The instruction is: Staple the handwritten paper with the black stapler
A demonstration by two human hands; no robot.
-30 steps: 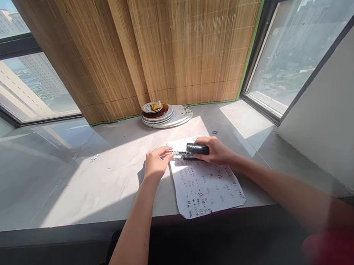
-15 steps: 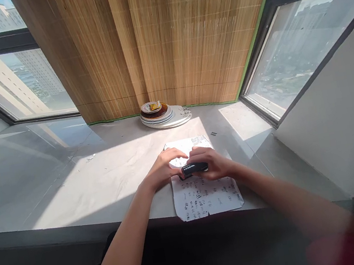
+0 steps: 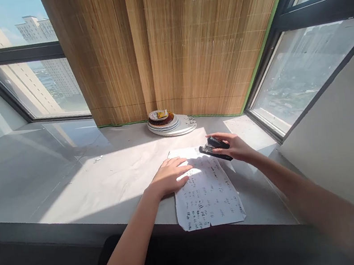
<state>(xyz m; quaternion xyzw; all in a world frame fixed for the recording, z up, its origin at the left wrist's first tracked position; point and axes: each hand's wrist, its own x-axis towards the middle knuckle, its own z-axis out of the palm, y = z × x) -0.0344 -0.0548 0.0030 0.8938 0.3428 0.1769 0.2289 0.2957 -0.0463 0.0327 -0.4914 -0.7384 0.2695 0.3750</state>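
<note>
A white sheet of paper (image 3: 209,204) covered in handwriting lies on the pale stone sill, its near edge at the sill's front. My left hand (image 3: 171,176) rests flat on the paper's left side, fingers spread. In my right hand (image 3: 235,145) is a black stapler (image 3: 216,147), gripped from the right. The stapler sits over the paper's far right corner, its nose pointing left. Whether its jaw touches the paper, I cannot tell. Whether there is more than one sheet is also unclear.
Behind the paper a stack of plates (image 3: 163,123) stands on a round white board (image 3: 189,124), near a hanging bamboo blind (image 3: 163,53). Small scraps (image 3: 98,159) lie on the sill (image 3: 127,159) to the left. Windows flank the blind on both sides.
My right hand has carried the stapler from the paper's middle to its far right corner. My left hand has let go of the stapler's front area and flattened onto the paper. The view has tilted.
</note>
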